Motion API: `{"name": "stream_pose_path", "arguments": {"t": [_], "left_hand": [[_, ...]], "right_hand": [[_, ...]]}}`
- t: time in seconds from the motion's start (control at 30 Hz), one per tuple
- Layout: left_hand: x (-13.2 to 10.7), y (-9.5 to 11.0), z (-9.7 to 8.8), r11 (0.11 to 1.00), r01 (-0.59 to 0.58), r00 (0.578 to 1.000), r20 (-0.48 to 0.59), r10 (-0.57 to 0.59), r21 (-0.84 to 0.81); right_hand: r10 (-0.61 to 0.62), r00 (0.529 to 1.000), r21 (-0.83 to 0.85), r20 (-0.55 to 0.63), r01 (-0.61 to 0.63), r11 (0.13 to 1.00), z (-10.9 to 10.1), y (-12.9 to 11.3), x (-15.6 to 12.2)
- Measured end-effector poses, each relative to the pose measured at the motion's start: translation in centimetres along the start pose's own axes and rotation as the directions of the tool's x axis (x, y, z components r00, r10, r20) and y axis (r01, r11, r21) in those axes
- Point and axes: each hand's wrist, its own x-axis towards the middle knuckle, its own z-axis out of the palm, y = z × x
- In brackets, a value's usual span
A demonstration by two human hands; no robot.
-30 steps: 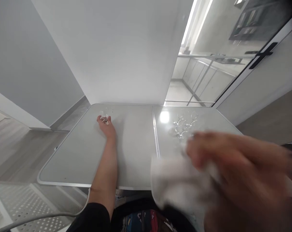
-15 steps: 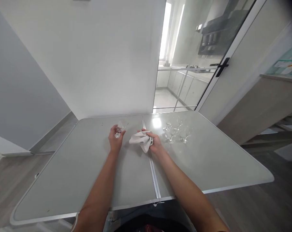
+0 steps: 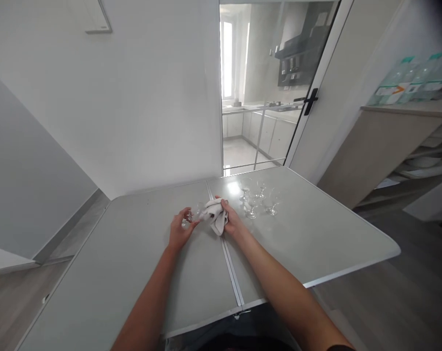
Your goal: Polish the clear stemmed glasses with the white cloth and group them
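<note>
Between the fingers of my left hand point(image 3: 180, 228) is a small clear stemmed glass point(image 3: 197, 212), tilted so that its bowl points right. A crumpled white cloth point(image 3: 215, 214) is gripped in my right hand point(image 3: 231, 218). The bowl of the glass meets the near side of the cloth; whether any cloth is inside the bowl I cannot tell. Both hands are just above the table, near its middle seam. Several more stemmed glasses point(image 3: 251, 212) stand upright on the table to the right of my right hand.
The pale folding table point(image 3: 133, 278) has a metal seam point(image 3: 231, 268) down its middle. At its far edge are a white wall point(image 3: 162, 97) and a glass door point(image 3: 257, 122) with a black handle point(image 3: 308, 101). Plastic bottles point(image 3: 407, 83) top a shelf unit point(image 3: 381, 146) on the right.
My left hand has moved right, bringing the glass from upright and apart to tilted against the cloth. My right hand still grips the cloth. The head view has turned a little to the right.
</note>
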Motion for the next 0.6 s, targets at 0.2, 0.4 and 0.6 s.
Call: {"name": "stream_pose_path", "arguments": {"t": [0.2,0.4,0.6], "left_hand": [[0.4,-1.2,-0.1,0.985,-0.105,0.991,-0.063,0.114,0.138],[0.2,-1.5,0.2,0.96,-0.189,0.981,0.091,0.173,0.205],[0.0,-1.7,0.4,0.958,-0.216,0.97,0.152,0.189,0.189]], "right_hand": [[-0.328,0.945,-0.312,0.013,0.316,0.896,-0.2,-0.7,-0.3],[-0.557,0.812,-0.737,0.175,0.483,0.472,0.6,0.2,-1.8],[-0.289,0.866,-0.846,0.407,0.477,0.239,0.4,0.6,-2.8]]}}
